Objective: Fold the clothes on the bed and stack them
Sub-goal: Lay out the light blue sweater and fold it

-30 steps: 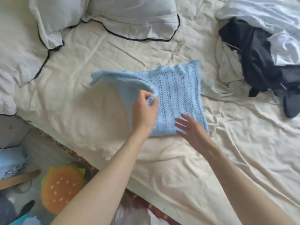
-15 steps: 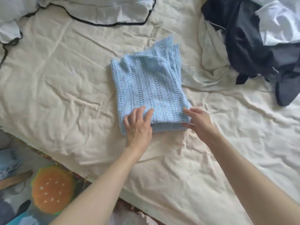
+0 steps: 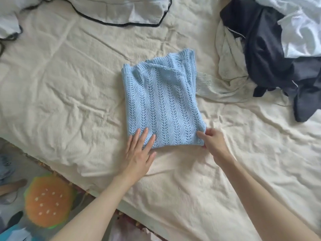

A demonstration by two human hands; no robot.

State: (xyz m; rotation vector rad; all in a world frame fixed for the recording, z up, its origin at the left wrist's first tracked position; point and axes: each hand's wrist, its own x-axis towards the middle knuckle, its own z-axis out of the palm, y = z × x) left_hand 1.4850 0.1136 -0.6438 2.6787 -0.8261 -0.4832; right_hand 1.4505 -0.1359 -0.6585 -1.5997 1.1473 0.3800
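A light blue knitted sweater lies folded into a rectangle in the middle of the cream bed sheet. My left hand rests flat on its near left corner, fingers straight. My right hand pinches the near right corner between thumb and fingers. At the back right lies a loose heap of unfolded clothes: a dark navy garment, a cream patterned piece and a white garment.
Pillows with black piping lie along the far edge. The bed's near edge runs diagonally at lower left. On the floor beyond it sits a burger-shaped cushion among other items.
The left hand brought the lifted flap of the sweater over onto the rest, then laid flat on the near corner. The right hand moved to the near right corner and took hold.
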